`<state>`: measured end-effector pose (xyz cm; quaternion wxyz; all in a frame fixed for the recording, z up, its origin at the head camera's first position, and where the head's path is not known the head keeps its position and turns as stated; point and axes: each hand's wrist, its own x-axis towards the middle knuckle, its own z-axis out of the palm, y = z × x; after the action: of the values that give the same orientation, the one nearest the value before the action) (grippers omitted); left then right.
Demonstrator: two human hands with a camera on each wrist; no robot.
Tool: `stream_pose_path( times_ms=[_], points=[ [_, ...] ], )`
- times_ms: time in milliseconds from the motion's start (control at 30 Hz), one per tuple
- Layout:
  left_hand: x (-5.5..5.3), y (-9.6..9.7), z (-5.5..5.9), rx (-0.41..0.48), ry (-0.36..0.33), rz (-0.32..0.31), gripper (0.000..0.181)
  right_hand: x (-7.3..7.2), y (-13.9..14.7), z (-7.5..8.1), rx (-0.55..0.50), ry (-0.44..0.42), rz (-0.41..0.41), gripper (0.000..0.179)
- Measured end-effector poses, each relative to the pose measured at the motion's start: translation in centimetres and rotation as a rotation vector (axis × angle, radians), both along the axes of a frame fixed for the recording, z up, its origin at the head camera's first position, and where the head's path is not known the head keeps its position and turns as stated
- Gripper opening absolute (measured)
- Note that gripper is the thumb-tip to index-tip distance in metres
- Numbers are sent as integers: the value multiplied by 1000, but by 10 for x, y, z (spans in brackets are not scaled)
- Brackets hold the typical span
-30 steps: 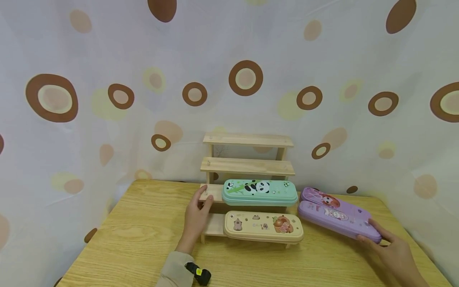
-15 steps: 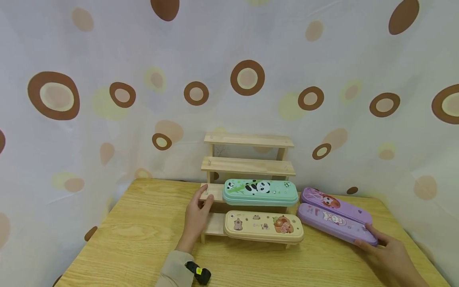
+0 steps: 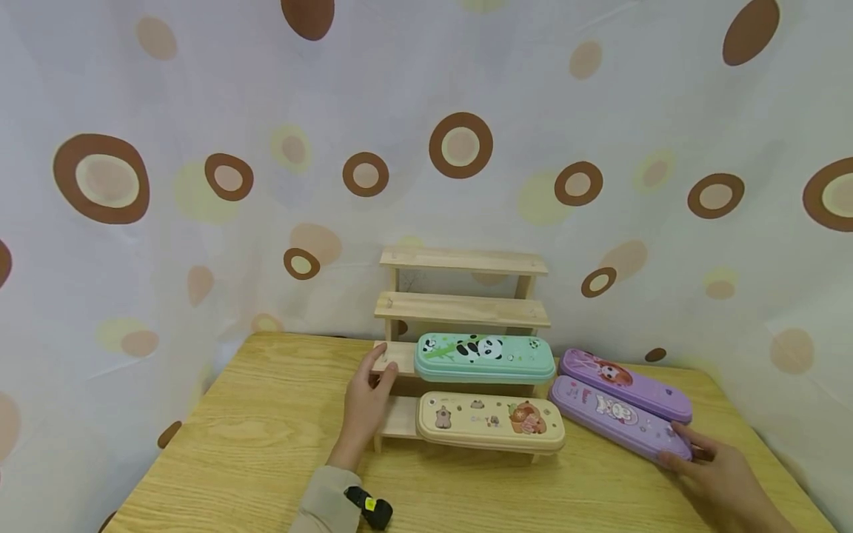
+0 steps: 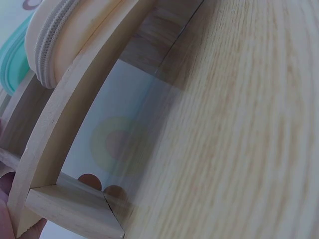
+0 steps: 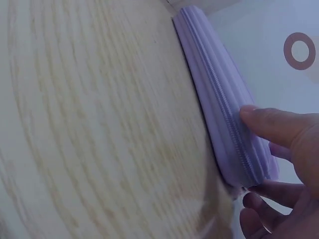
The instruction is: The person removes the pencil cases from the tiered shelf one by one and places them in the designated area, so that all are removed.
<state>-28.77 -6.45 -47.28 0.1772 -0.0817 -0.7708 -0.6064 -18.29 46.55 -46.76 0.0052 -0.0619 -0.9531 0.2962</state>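
Observation:
A lilac zip pencil case (image 3: 620, 414) with a white rabbit picture lies slanted on the table to the right. My right hand (image 3: 723, 474) pinches its near right end, the thumb (image 5: 279, 122) against the zipped side in the right wrist view. Just behind it lies a purple pencil case (image 3: 620, 381) with a red-haired figure. My left hand (image 3: 366, 400) grips the left end of a tier on the stepped wooden rack (image 3: 463, 307). On that tier sits a mint panda pencil case (image 3: 484, 358); a cream pencil case (image 3: 489, 422) with animal pictures rests on the lowest tier.
The wood-grain table (image 3: 266, 422) spreads out on both sides of the rack. Behind it hangs a pale curtain (image 3: 400, 89) printed with brown rings and spots. A black strap with a small device (image 3: 369, 507) is on the left sleeve.
My right hand has moved left and nearer, bringing the lilac case's right end down and exposing more of the purple case behind. My left hand stays on the rack.

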Motion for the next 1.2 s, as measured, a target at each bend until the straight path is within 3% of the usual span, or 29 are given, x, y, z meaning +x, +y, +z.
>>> stream_pose_path(
  times_ms=[100,233,667,967,1200],
  points=[
    [0,0,0,0,4,-1,49,-1,0,9,-23,-39,-23,87],
    [-1,0,0,2,2,-2,49,-1,-2,20,-58,-30,-46,85],
    [-2,0,0,2,0,-2,50,-6,-33,37,-226,140,2,66],
    [1,0,2,15,-10,-5,49,-14,-58,50,-179,311,53,52],
    [0,0,1,8,-2,-1,49,-23,-77,53,-330,404,149,50]
  ],
)
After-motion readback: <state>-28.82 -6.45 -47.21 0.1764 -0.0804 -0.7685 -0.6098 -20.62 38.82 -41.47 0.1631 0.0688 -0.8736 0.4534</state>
